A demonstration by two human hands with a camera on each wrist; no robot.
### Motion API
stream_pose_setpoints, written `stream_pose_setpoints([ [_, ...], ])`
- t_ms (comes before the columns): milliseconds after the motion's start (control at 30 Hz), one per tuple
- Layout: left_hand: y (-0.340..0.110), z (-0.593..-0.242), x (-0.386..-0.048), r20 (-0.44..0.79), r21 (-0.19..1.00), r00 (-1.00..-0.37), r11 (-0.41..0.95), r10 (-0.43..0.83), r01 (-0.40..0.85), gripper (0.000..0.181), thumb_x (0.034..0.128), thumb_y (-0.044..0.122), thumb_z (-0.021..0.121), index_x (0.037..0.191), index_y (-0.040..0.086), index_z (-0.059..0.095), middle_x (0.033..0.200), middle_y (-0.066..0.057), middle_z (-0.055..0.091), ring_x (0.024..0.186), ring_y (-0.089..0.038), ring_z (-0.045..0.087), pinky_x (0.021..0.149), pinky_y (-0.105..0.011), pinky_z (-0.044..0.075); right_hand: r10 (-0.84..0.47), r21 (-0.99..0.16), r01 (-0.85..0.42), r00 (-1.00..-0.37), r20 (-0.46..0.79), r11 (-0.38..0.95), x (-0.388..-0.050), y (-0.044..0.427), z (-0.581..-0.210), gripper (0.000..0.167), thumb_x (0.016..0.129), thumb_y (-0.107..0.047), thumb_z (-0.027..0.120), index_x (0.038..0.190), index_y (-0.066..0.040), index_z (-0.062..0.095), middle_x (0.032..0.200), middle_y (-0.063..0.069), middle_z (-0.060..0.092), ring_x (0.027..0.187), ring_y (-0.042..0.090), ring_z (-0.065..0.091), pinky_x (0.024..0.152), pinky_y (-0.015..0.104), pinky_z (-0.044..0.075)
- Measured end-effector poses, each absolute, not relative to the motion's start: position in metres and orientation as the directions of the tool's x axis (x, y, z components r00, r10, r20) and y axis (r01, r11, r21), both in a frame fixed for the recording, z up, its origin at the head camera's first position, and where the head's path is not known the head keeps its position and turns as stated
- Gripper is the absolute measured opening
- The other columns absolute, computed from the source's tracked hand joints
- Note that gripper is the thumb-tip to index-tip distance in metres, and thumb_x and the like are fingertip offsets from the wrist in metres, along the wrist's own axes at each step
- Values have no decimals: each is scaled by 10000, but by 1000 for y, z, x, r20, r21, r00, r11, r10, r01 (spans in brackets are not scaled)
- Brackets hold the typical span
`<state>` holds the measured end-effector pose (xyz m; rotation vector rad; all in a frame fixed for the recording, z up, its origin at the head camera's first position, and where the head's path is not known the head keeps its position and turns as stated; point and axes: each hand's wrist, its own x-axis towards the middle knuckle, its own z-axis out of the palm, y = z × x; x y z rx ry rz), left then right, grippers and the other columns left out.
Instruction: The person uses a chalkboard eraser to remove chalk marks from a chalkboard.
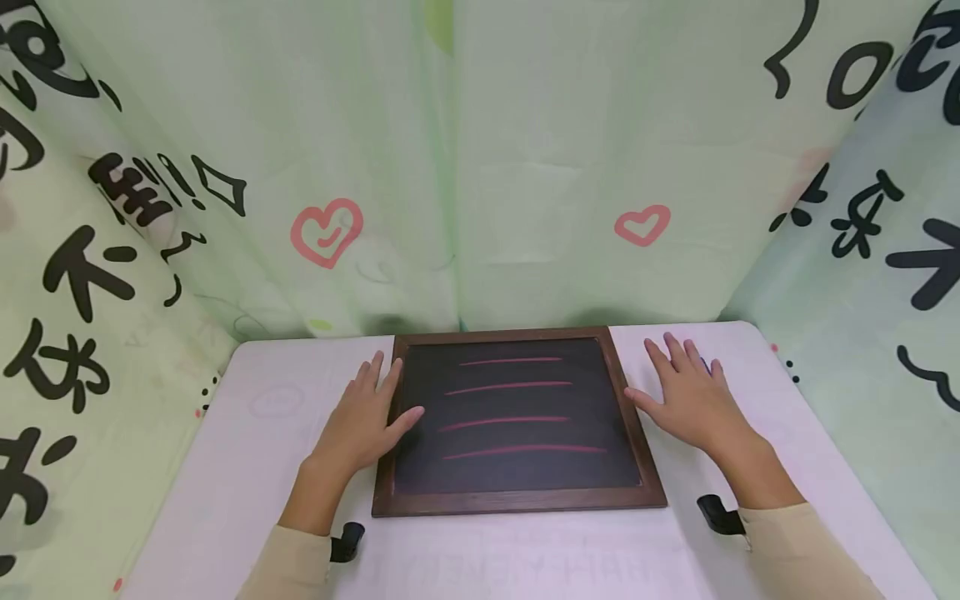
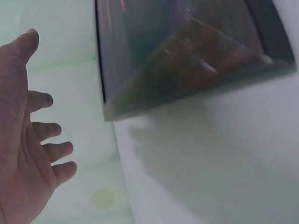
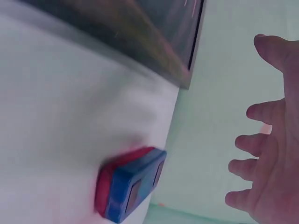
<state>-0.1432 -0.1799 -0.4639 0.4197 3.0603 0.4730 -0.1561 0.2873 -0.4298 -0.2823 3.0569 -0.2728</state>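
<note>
A small blackboard (image 1: 517, 479) in a brown wooden frame lies on the white table, with several pink chalk lines drawn across it. My left hand (image 1: 360, 425) is over the board's left edge, its fingers extended and thumb spread. Just past the right edge is my right hand (image 1: 693, 400), also with spread fingers. Neither hand holds anything; in the left wrist view the left palm (image 2: 21, 149) faces the board from a distance. A blue and red block (image 3: 133, 182), perhaps a board eraser, lies on the table by the right hand, mostly hidden in the head view.
The white table (image 1: 300, 375) extends around the board. Pale green curtains (image 1: 525, 167) with black writing and pink hearts hang behind it and on both sides. Each wrist carries a black camera strap piece (image 1: 347, 542).
</note>
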Motion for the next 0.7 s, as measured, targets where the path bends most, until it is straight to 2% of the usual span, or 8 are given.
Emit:
stream_pose_setpoints([
  [267,-189,-473,-144,18,406,-966,881,258,243,882,1012,592,545,1649,77,219,1701,-223,183,1540,-436,269,1170,-601,349,-158,-167,-154,-987,-10,974,-160,313,-435,878,970,-558,584,1560,46,344,1592,369,288,1447,610,244,1099,817,165],
  [500,-195,-480,-145,-1,481,-969,849,248,217,857,1016,548,575,1645,74,237,1691,-217,223,1509,-454,328,1157,-635,345,-148,-164,-145,-989,-5,976,-166,338,-450,882,970,-549,598,1535,82,354,1542,410,314,1383,605,328,1065,805,265],
  [700,-199,-488,-147,18,541,-971,814,237,209,817,1014,491,611,1634,77,276,1663,-217,290,1488,-456,363,1142,-650,355,-135,-207,-127,-991,-25,970,-171,359,-463,923,971,-558,608,1530,119,325,1517,450,296,1296,673,373,1011,789,352],
])
